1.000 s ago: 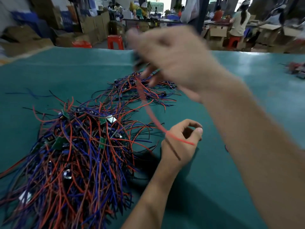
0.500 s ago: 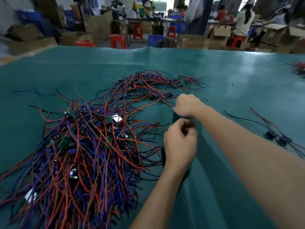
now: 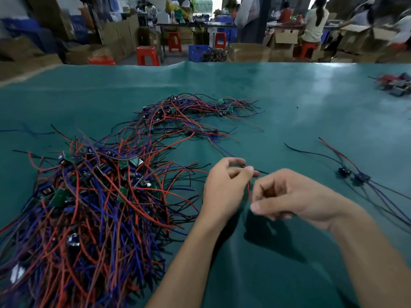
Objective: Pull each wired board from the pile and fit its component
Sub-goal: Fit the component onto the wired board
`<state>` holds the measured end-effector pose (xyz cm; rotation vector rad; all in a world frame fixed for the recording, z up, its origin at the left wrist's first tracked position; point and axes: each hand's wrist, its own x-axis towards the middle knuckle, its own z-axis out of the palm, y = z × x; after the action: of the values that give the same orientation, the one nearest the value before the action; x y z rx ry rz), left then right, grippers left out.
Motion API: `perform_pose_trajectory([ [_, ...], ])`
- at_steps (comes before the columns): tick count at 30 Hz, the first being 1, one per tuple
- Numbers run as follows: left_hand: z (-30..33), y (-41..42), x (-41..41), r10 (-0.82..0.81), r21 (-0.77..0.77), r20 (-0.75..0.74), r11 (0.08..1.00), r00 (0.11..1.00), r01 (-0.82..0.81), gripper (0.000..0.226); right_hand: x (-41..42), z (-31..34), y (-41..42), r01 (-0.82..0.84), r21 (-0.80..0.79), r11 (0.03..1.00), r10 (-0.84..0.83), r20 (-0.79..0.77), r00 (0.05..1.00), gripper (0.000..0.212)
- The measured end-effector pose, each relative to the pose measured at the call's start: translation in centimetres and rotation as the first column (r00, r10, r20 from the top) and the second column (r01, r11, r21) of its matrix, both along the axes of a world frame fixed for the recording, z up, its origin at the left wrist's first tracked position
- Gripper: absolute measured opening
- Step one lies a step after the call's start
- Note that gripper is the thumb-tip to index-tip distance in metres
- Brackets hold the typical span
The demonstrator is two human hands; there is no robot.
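Hands: vs 0.5 s ago, moved apart. Left hand (image 3: 224,187) & right hand (image 3: 287,196) each pinch 1 red wire (image 3: 249,192), now strung between them. Board hidden. Pile (image 3: 89,196) left, on surface (image 3: 289,112). Est.: next unit being drawn out.

No text, label, brand or number can be read anywhere in this view

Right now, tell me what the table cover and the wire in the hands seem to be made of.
Table cover: likely vinyl or coated sheet, teal, semi-gloss; it shows soft glare and ripples at the far edge. Red wire: probably plastic-insulated, matte, thin and flexible; it bends between left hand and right hand.
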<state>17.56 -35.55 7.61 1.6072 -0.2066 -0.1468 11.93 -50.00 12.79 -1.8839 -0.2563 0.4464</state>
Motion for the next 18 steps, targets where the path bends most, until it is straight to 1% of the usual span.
perform_pose_trajectory([
  [2,-0.2,0.1,0.1,-0.006,0.014,0.012,1.0,1.0,0.006,0.033,0.0,-0.4,0.0,-0.054,-0.043,0.998,0.053,-0.023,0.998,0.016],
  [3,-0.4,0.1,0.2,0.003,0.026,0.028,1.0,1.0,-0.004,0.032,0.0,-0.6,-0.2,-0.031,-0.043,0.999,0.03,-0.015,0.999,0.021],
  [4,-0.5,0.1,0.2,0.016,0.032,0.049,0.999,0.999,-0.017,0.029,0.2,-0.6,-0.4,0.056,-0.027,0.998,-0.056,0.019,0.998,0.028],
  [5,-0.6,0.1,0.1,0.022,0.041,0.064,0.999,0.998,-0.025,0.025,0.4,-0.7,-0.7,0.205,0.008,0.979,-0.205,0.078,0.976,0.032],
  [6,-0.6,0.1,0.1,0.014,0.057,0.078,0.998,0.997,-0.018,0.022,0.8,-0.9,-1.1,0.378,0.031,0.925,-0.377,0.167,0.911,0.031],
  [7,-0.6,0.0,0.0,-0.003,0.076,0.087,0.997,0.996,-0.004,0.021,1.1,-1.3,-1.4,0.541,0.004,0.841,-0.518,0.297,0.802,0.026],
  [8,-0.6,0.0,0.0,-0.017,0.094,0.098,0.996,0.995,0.008,0.022,1.5,-1.7,-1.6,0.666,-0.099,0.739,-0.568,0.439,0.696,0.02],
  [9,-0.6,0.0,-0.1,-0.025,0.103,0.107,0.995,0.994,0.014,0.023,1.7,-2.0,-1.5,0.719,-0.225,0.657,-0.537,0.53,0.657,0.015],
  [10,-0.7,0.0,-0.1,-0.027,0.104,0.116,0.994,0.993,0.014,0.024,1.7,-2.3,-1.1,0.716,-0.322,0.619,-0.484,0.562,0.671,0.011],
  [11,-0.7,-0.1,-0.1,-0.026,0.101,0.114,0.995,0.993,0.014,0.025,1.7,-2.6,-0.8,0.695,-0.383,0.609,-0.451,0.554,0.7,0.011],
  [12,-0.7,-0.1,-0.1,-0.024,0.099,0.112,0.995,0.993,0.013,0.025,1.7,-2.9,-0.5,0.684,-0.4,0.609,-0.445,0.542,0.713,0.012],
  [13,-0.7,0.0,-0.1,-0.026,0.096,0.109,0.995,0.994,0.015,0.026,1.8,-3.1,-0.4,0.691,-0.373,0.62,-0.464,0.535,0.706,0.014],
  [14,-0.7,0.0,-0.1,-0.037,0.103,0.107,0.994,0.994,0.026,0.026,1.9,-3.1,-0.3,0.706,-0.288,0.647,-0.522,0.507,0.686,0.017],
  [15,-0.6,0.0,-0.2,-0.053,0.108,0.102,0.993,0.993,0.042,0.024,2.1,-3.0,-0.2,0.722,-0.133,0.679,-0.613,0.438,0.658,0.019],
  [16,-0.6,-0.1,-0.2,-0.066,0.115,0.1,0.992,0.993,0.054,0.023,2.1,-2.8,0.1,0.73,0.063,0.68,-0.705,0.327,0.629,0.018],
  [17,-0.6,-0.1,-0.2,-0.08,0.119,0.097,0.991,0.992,0.068,0.022,2.1,-2.7,0.3,0.736,0.227,0.637,-0.77,0.215,0.6,0.015],
  [18,-0.6,-0.1,-0.2,-0.091,0.122,0.093,0.989,0.991,0.08,0.021,2.1,-2.7,0.5,0.732,0.332,0.595,-0.799,0.15,0.582,0.012],
])
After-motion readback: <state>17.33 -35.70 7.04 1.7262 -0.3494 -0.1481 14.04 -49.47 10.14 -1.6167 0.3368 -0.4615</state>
